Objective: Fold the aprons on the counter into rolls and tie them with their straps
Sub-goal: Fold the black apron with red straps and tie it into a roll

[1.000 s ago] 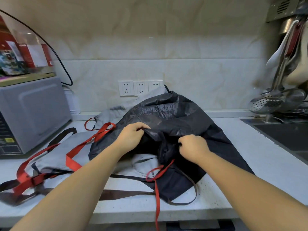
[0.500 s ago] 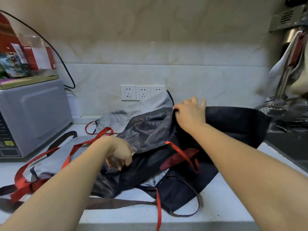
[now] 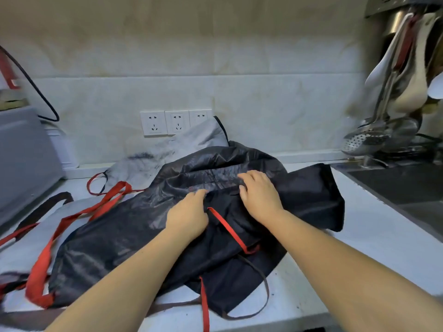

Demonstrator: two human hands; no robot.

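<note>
A black apron (image 3: 119, 236) is spread in a crumpled heap over the middle of the white counter (image 3: 374, 238), with one corner reaching toward the sink (image 3: 407, 188) at the right. Both hands are laid on its upper middle part, near each other. A fold of the black cloth is pinched by the right hand (image 3: 260, 195), between the bent fingers and the thumb. The left hand (image 3: 189, 216) is placed on the cloth with its fingers bent down; whether cloth is held in it cannot be told. A red strap (image 3: 227, 230) runs slanting over the apron between the two wrists, starting just beside the left thumb. A grey apron (image 3: 203, 137) is partly covered by the black one and leans against the wall under the sockets (image 3: 176, 122). More red and brown straps are scattered at the left.
</note>
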